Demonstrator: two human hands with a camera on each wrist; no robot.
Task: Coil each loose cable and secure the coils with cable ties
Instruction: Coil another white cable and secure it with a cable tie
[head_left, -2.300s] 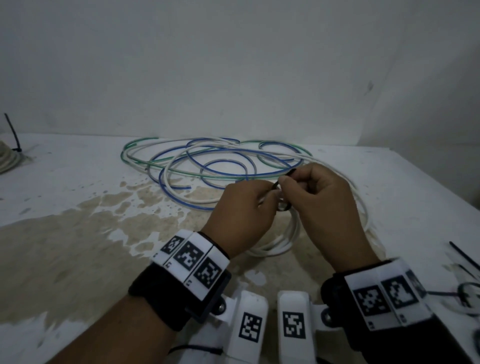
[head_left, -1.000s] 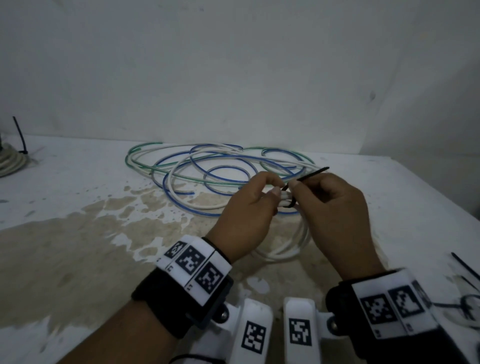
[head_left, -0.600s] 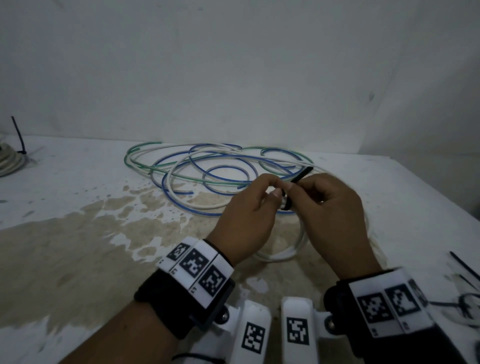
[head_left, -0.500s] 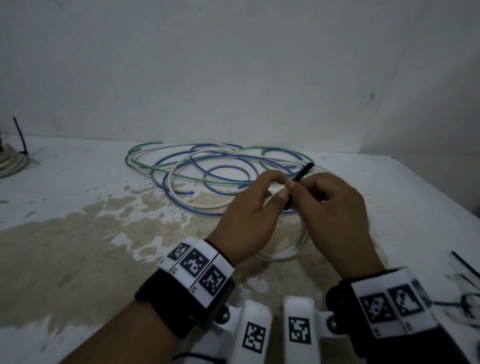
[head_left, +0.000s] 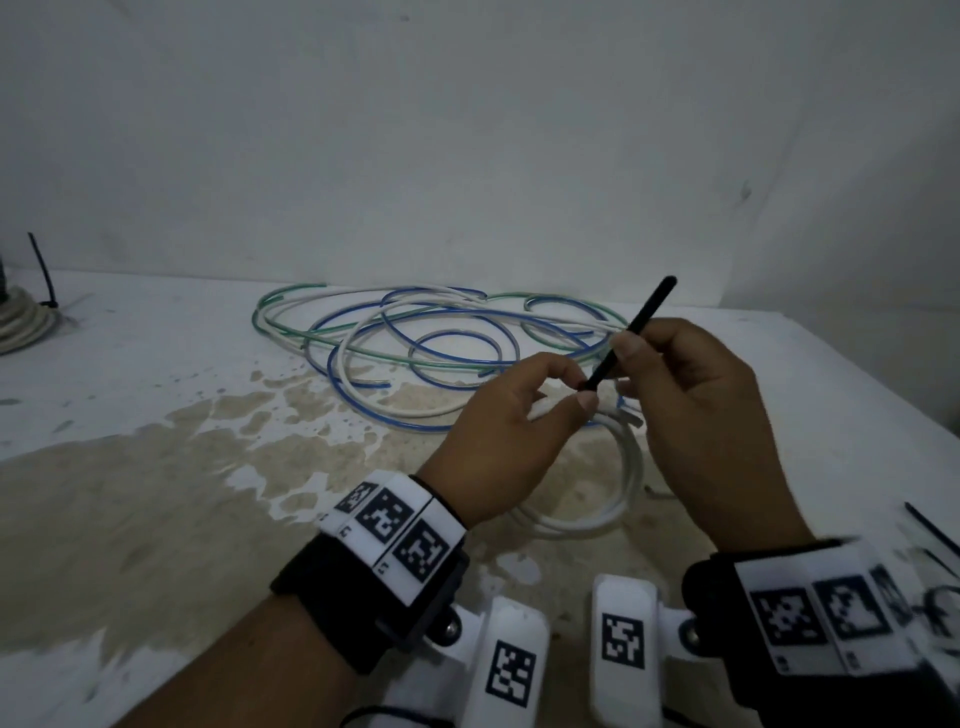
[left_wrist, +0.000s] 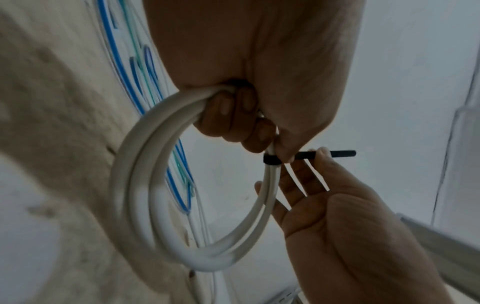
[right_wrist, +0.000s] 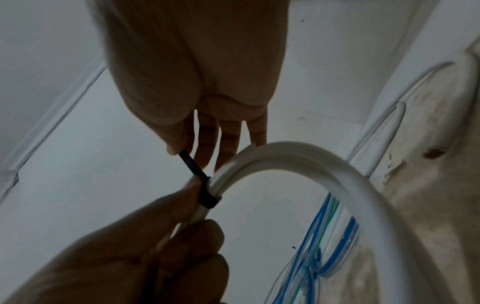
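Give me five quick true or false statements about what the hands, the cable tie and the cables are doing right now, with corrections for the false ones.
1. The black cable tie is looped around the white coil. True.
2. The right hand pinches the tie's tail. True.
3. The left hand lies flat on the table. False: it grips the white coil.
4. The blue and green cables are tied. False: they lie loose.
5. The white coil hangs off the table edge. False: it is held above the table.

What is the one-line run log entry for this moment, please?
step: tightening tie | left hand: holds white coil | right hand: pinches tie tail | loose cables: on table
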